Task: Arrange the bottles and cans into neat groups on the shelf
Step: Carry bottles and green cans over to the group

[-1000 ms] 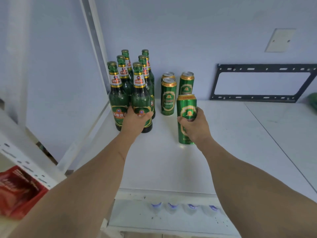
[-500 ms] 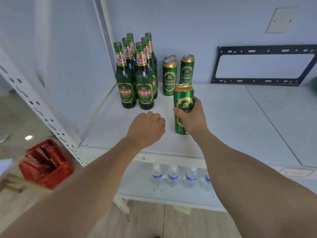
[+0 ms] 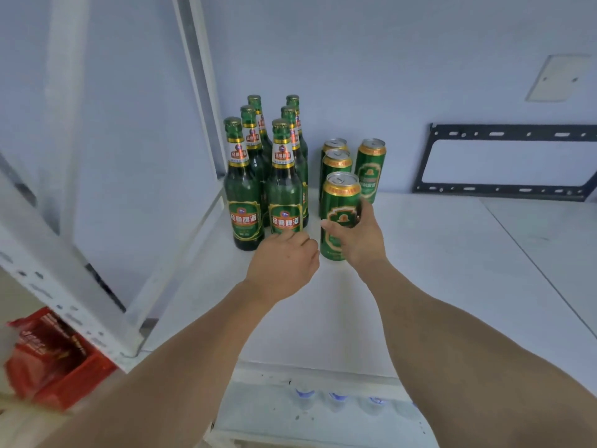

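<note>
Right hand point(image 3: 361, 236) is wrapped around a green can point(image 3: 341, 215) standing upright on the white shelf point(image 3: 436, 253) — near end of the can group point(image 3: 352, 163), just right of six upright bottles point(image 3: 268, 169). Left hand point(image 3: 284, 265) is curled by the front bottle point(image 3: 286, 189), maybe touching it — holding nothing. Red crate point(image 3: 55, 360) at lower left holds red packets.

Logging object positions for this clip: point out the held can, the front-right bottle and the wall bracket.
Held can point(image 3: 341, 189): head view, gold band below its rim.
Front-right bottle point(image 3: 283, 189): head view, green glass shoulder.
Wall bracket point(image 3: 504, 190): head view, bottom bar.
</note>
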